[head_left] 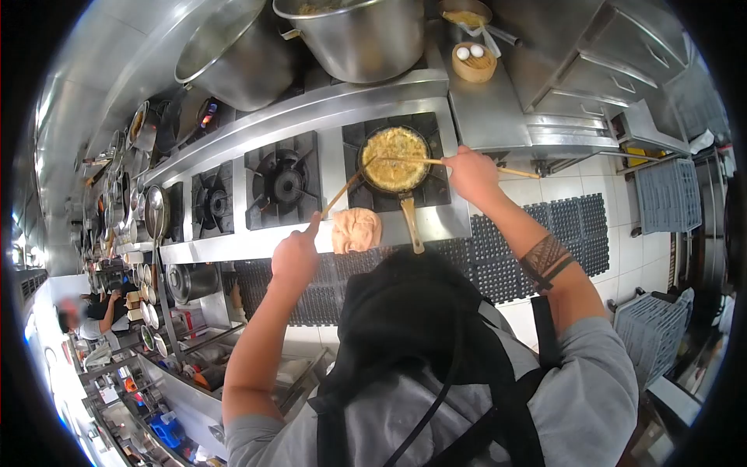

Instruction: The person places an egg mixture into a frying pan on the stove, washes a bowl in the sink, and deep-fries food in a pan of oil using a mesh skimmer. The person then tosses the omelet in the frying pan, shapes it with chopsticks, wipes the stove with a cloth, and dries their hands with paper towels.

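A frying pan [395, 191] sits on the right front burner, its handle [412, 226] pointing toward me. An omelette-like yellow egg layer [398, 148] covers the pan's bottom. My left hand [296, 258] is closed around a thin wooden chopstick [342, 191], its tip at the egg's left side. From the right, my right hand [472, 176] grips another long wooden chopstick [416, 161], which lies across the egg; its back end sticks out past the hand. The two tips meet near the egg's left part. A folded peach-coloured cloth [356, 230] rests on the stove's front edge between my hands.
Two more burners [288, 185] stand to the left. Large steel pots [350, 43] line the back. A round container with two eggs [474, 62] is on the right counter, near a small pan [465, 14]. A person [101, 315] stands far left. Grey crates [668, 194] are at right.
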Tool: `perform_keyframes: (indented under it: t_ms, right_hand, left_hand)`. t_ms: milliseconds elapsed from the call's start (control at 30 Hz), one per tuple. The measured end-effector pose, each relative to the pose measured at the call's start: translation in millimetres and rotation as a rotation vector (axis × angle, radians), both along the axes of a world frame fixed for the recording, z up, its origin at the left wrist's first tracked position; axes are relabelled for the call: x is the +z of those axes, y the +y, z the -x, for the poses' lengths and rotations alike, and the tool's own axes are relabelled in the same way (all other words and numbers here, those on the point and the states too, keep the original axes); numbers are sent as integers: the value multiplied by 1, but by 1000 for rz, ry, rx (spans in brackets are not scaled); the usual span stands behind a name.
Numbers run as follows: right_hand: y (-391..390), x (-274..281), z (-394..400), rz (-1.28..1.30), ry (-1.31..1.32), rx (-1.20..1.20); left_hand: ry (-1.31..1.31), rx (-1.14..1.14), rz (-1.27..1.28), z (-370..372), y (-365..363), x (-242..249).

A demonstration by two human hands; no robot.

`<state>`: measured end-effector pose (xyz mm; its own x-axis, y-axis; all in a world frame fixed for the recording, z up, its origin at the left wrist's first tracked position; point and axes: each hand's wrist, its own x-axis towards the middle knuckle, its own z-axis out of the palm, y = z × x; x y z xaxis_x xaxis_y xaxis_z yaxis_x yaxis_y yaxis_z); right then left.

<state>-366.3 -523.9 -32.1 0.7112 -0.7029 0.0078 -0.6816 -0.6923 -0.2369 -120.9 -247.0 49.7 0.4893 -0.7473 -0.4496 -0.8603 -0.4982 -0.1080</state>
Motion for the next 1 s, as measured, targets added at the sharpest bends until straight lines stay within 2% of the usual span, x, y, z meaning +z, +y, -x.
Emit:
perform_keyframes:
  t_ms: [67, 133, 233, 333, 467, 567, 633, 733, 867, 933, 1000]
  right_hand:
    - [6, -1, 1, -3, -14, 38]
    - [7, -7, -2, 33, 115, 75]
    - [-9, -3, 8, -11, 163, 35]
    - [-3, 15, 20, -10, 48, 54]
    - [-13, 5, 21, 63, 153, 80]
    - [-28, -2, 32, 65, 160, 33]
    - [-20, 25, 37, 120, 91, 95]
    - [-18, 10, 31, 176, 74, 158]
    - [-34, 5, 32, 197, 103, 99]
    - [-33, 32, 37, 225, 55, 116]
    - [-32, 34, 31, 232, 58, 130]
  left_hand:
    - [1, -24, -46, 5, 2, 5]
    - [-18, -57, -84, 1, -1, 2]
    - [-32, -89, -112, 0, -6, 13]
    - [-3, -102, -94, 9, -7, 26]
    - [35, -170, -112, 21, -15, 10]
    - [32, -142, -145, 20, -15, 20]
    - [30, -164, -133, 25, -12, 27]
    - [40, -184, -129, 33, -18, 25]
    - [40, -202, -125, 27, -16, 16]
    - [45, -214, -96, 33, -19, 31]
    - [51, -222, -68, 39, -19, 28]
